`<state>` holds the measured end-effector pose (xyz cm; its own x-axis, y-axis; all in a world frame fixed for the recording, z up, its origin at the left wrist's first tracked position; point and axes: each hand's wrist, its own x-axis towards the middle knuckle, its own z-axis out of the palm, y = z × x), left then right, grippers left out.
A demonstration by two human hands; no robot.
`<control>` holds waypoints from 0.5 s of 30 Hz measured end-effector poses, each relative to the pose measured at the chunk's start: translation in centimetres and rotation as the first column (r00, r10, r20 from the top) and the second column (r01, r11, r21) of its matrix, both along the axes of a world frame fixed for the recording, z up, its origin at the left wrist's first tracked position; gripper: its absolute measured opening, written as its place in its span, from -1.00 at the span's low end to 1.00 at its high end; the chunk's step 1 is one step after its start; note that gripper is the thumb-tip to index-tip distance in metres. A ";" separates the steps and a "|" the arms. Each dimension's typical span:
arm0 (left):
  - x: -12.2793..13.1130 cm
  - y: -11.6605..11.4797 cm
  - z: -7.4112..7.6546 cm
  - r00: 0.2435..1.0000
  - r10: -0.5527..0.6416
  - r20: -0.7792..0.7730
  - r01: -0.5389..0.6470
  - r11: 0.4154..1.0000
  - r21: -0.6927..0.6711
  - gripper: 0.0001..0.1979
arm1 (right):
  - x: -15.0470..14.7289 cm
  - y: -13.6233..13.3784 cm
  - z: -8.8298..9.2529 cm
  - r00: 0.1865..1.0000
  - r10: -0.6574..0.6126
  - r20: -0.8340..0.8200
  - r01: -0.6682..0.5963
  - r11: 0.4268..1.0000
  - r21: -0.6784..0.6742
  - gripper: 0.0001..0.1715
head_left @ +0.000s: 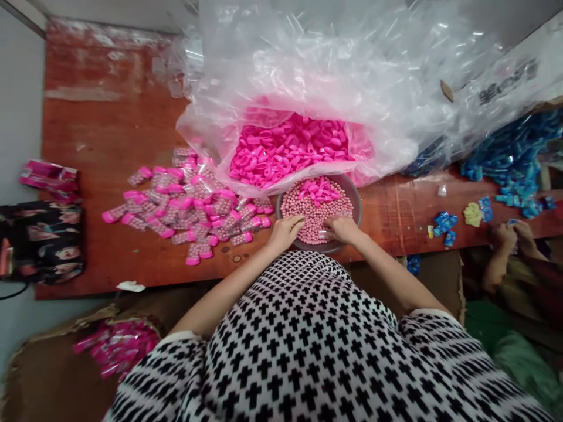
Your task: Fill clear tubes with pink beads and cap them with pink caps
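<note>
A round grey basin (359, 206) in front of me is filled with pink beads (310, 215). A small heap of bright pink caps (318, 190) lies on the beads at the far side. My right hand (343, 229) is closed on a small clear container (324, 234), low over the beads. At the basin's left rim is my left hand (287, 231), its fingers drawn together; what they hold, if anything, is hidden. To the left spreads a pile of bead-filled containers with pink caps (193, 205).
Behind the basin, a large clear plastic bag (308, 76) holds many pink caps (290, 146). Blue pieces (505, 164) lie at the right, near another person's hands (512, 234). A patterned black bag (48, 240) sits left; below, a cardboard box (48, 375) contains pink packages (121, 346).
</note>
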<state>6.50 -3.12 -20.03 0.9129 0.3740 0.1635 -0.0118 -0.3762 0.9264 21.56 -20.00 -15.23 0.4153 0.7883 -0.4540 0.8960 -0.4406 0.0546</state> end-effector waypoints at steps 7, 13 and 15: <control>0.5 -1.2 -0.1 0.997 -0.046 -0.068 0.046 0.999 0.011 -0.80 | -0.3 -1.1 -1.5 0.928 -0.219 -0.302 0.290 0.933 0.214 -0.83; 1.1 -2.5 1.0 0.996 -0.092 0.016 0.093 0.982 -0.166 -0.78 | -1.4 -0.3 -1.2 0.456 -0.167 -0.874 0.759 0.586 0.284 -0.61; 1.2 -2.7 1.1 0.997 -0.076 0.032 0.082 0.973 -0.217 -0.77 | -2.2 0.0 -1.1 0.379 -0.133 -0.916 0.800 0.545 0.252 -0.60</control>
